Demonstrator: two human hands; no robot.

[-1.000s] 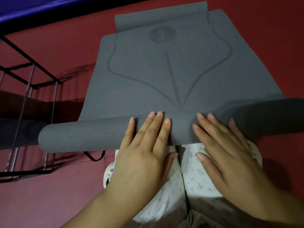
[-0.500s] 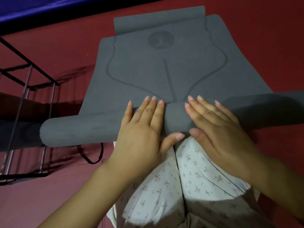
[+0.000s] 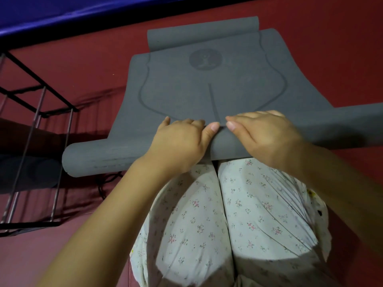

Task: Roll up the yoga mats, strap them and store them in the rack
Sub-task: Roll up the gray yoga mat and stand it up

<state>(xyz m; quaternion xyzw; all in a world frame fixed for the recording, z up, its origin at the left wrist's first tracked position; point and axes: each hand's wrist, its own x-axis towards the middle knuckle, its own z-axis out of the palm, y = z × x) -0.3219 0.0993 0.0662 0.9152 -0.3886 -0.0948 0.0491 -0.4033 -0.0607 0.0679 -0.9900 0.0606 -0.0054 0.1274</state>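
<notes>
I find one grey yoga mat (image 3: 207,94) lying on the red floor (image 3: 321,48), partly rolled. The rolled portion (image 3: 99,158) lies across the view just beyond the person's knees, which are in floral fabric (image 3: 207,214); its left end stops near the rack (image 3: 37,112), while its right end runs out of view. The unrolled stretch reaches away toward the floor's far edge, where its far end curls upward. By my estimate, roughly a third or less remains flat, though the wide lens makes this uncertain.

Left hand (image 3: 178,146): draped over the crest of the roll, fingers curled down its far side, thumb pointing toward the centre. Right hand (image 3: 267,137): likewise over the roll, fingers bent on top, thumb just beside the left thumb. Both hands hold the roll at its middle, close together.

Rolling is in progress and not complete. Strapping is not begun; a dark cord (image 3: 103,189) lies on the floor beneath the roll's left part, possibly a strap, though I cannot confirm it. The rack stands at the left of the floor; dark rounded shapes on its lower shelf may be mats already stored, but the lighting is too dim to tell. Storage of this mat remains outstanding.
</notes>
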